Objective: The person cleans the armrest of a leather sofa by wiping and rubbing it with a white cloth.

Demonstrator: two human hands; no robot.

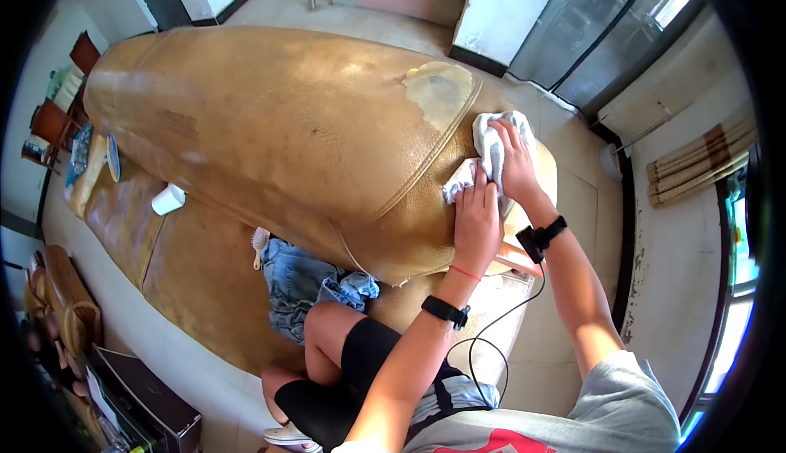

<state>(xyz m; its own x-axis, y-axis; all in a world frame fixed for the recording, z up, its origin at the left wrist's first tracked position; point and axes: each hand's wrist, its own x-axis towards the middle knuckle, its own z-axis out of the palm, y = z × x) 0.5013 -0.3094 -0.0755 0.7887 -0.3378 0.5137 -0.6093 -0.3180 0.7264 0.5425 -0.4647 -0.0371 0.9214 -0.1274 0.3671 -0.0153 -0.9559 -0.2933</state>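
Note:
A white and grey cloth (pixel 491 138) lies bunched against the right end of a tan leather sofa's backrest (pixel 286 126). My right hand (pixel 516 166) grips its upper part, fingers bent over the fabric. Just below and to the left, my left hand (pixel 477 220) has its fingers closed on a lower fold of the same cloth. The palms and thumbs of both hands are mostly hidden. Close to the cloth, a pale worn patch (pixel 442 94) marks the leather beside a seam.
On the sofa seat (pixel 196 289) are blue denim clothing (pixel 299 285), a hairbrush (pixel 259 244) and a white cup (pixel 169 199) on its side. A cable (pixel 491 341) hangs from my right wrist's black band. A wall with a curtain (pixel 702 158) stands at the right.

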